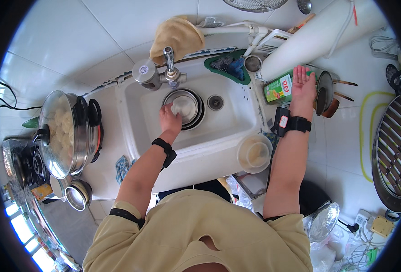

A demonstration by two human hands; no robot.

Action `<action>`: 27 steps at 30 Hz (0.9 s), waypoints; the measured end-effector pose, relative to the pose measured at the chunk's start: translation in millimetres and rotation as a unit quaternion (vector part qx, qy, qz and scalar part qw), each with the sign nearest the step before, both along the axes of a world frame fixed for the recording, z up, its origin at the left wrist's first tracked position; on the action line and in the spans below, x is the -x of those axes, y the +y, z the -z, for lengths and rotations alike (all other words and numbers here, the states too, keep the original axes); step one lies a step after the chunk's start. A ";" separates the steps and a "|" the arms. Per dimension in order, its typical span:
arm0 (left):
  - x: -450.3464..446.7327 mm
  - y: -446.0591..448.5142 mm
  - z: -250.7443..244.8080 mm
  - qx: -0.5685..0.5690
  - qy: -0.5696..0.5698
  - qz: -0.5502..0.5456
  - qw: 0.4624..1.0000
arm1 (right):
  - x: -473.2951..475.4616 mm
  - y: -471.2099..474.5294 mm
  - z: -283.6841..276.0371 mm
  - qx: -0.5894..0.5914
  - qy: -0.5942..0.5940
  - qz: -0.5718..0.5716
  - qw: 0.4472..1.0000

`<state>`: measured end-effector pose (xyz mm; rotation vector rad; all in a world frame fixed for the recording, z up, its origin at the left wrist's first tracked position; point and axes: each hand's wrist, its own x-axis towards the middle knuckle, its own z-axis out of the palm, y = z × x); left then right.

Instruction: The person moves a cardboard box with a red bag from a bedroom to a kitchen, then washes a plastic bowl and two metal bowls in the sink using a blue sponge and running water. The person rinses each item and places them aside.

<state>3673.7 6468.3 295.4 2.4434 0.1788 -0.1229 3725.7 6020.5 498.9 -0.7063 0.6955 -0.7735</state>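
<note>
Inside the white sink (146, 136), steel bowls (185, 103) sit nested below the faucet (171, 68). My left hand (171, 119) is at the near left side of the inner bowl, fingers and thumb over its rim. Whether it grips the rim is hard to make out. Off to the right, my right hand (303, 85) shows its palm, with fingers stretched out and nothing held in them. It overlaps a green bottle of dish detergent (278, 89), whose cap shows beside the thumb; contact is unclear. Small pans with wooden handles (325, 90) are just right of that hand.
A green corner strainer (227, 64) holds scouring pads by the drain (215, 102). A plastic tub (254, 153) stands at the sink's front right. On the left counter are a lidded steamer pot (62, 132) and a blue cloth (122, 168). A white pipe (309, 37) slants behind the bottle.
</note>
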 end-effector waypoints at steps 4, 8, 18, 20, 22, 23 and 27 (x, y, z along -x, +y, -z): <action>0.0 6.1 -4.4 0.008 0.029 0.002 1.000 | 3.3 -4.3 4.5 -0.006 0.017 -0.033 0.999; 3.5 9.7 -5.6 0.018 0.063 -0.013 0.998 | 9.2 -4.5 5.4 -0.020 0.031 -0.032 0.999; -5.3 -100.3 -77.8 0.309 0.037 0.133 0.941 | 19.3 -13.8 5.5 0.004 0.006 -0.062 0.998; -6.6 -123.1 -100.4 0.361 0.031 0.176 0.915 | 18.1 -12.8 6.6 -0.011 0.019 -0.056 0.998; -5.3 -133.8 -114.9 0.378 0.058 0.189 0.905 | 13.7 -11.4 7.8 -0.018 0.035 -0.037 0.999; -3.8 -134.4 -118.1 0.407 0.041 0.205 0.889 | 11.3 -10.3 8.7 -0.021 0.021 -0.063 0.998; 2.6 -117.0 -104.4 0.349 0.080 0.170 0.918 | 7.6 6.3 14.0 -0.103 0.025 -0.072 0.992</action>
